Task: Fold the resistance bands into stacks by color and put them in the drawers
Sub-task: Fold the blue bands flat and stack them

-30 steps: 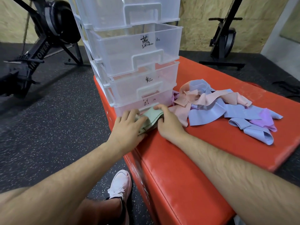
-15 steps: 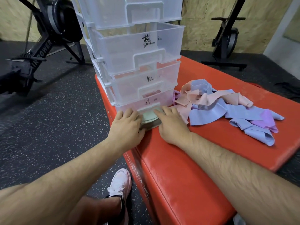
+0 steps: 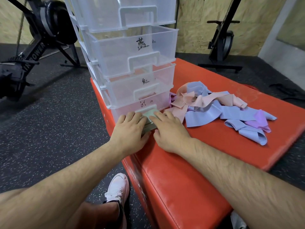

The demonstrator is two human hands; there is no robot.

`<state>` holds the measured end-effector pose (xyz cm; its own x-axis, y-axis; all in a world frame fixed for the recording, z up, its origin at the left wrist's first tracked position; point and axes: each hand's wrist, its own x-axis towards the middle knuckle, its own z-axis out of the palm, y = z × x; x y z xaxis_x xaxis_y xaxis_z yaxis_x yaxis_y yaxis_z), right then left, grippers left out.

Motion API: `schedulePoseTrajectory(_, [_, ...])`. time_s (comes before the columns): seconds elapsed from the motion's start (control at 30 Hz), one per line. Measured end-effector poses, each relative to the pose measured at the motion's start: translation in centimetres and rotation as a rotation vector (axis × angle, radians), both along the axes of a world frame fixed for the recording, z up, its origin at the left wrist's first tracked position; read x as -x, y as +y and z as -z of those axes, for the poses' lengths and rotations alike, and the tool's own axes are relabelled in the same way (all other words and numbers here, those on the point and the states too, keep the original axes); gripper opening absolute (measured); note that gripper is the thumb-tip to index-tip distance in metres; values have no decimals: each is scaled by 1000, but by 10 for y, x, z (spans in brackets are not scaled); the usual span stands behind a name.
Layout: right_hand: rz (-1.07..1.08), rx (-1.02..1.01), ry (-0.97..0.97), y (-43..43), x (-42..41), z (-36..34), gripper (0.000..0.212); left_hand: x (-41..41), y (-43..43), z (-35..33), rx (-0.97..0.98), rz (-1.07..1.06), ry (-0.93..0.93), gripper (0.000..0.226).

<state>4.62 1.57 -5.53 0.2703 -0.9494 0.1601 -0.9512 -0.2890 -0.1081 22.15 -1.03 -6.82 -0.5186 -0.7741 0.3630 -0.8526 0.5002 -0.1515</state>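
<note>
Your left hand (image 3: 130, 131) and right hand (image 3: 168, 129) press the folded green stack (image 3: 150, 120) from either side, fingers laid nearly straight over its top. It lies on the table (image 3: 181, 162) against the bottom drawer (image 3: 162, 103), directly ahead of both hands alike.

1. Left hand (image 3: 130, 130) and right hand (image 3: 169, 130) press flat on folded green bands (image 3: 149, 121) at the bottom drawer (image 3: 126, 109).
2. Pink, blue and purple bands (image 3: 214, 111) lie tangled on the red desk (image 3: 222, 156) beside them.

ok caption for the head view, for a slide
Left hand and right hand press the green band stack at the bottom drawer, loose bands beside.
</note>
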Motion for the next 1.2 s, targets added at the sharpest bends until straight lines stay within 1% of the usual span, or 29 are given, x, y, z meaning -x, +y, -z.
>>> schedulePoseTrajectory(0.13, [35, 36, 2, 8, 14, -5, 59, 22, -1, -5, 17, 36, 22, 53])
schedulePoseTrajectory(0.27, [138, 43, 38, 17, 48, -11, 56, 70, -5, -12, 38, 120, 53, 49])
schedulePoseTrajectory(0.43, [253, 33, 40, 36, 106, -10, 55, 140, -16, -15, -94, 216, 49, 58])
schedulePoseTrajectory(0.57, [365, 16, 17, 44, 149, -7, 49, 187, -27, -11, -191, 288, 78, 50])
schedulePoseTrajectory(0.67, [418, -9, -26, 37, 175, -7, 47, 217, -36, -9, -283, 276, 147, 51])
schedulePoseTrajectory(0.73, [436, -19, -74, 25, 188, -9, 44, 230, -42, -8, -309, 263, 162, 48])
schedulePoseTrajectory(0.8, [458, -59, -115, 9, 197, -9, 38, 236, -47, -6, -292, 258, 161, 43])
schedulePoseTrajectory(0.9, [478, -122, -118, -10, 205, -7, 30, 240, -56, -7, -297, 258, 146, 43])
schedulePoseTrajectory(0.93, [476, -112, -119, -14, 207, -7, 28, 240, -59, -8, -298, 269, 154, 44])
schedulePoseTrajectory(1.0, [447, -29, -127, -20, 211, -7, 28, 237, -66, -11, -280, 307, 185, 46])
schedulePoseTrajectory(1.03, [414, 35, -168, -21, 212, -9, 28, 235, -68, -13, -262, 330, 215, 47])
schedulePoseTrajectory(1.1, [332, 141, -370, -16, 212, -18, 26, 232, -68, -21, -203, 385, 289, 41])
schedulePoseTrajectory(1.13, [301, 152, -483, -11, 209, -26, 23, 231, -67, -26, -179, 413, 324, 36])
schedulePoseTrajectory(1.2, [262, 147, -602, 1, 204, -44, 21, 227, -61, -39, -188, 457, 383, 31])
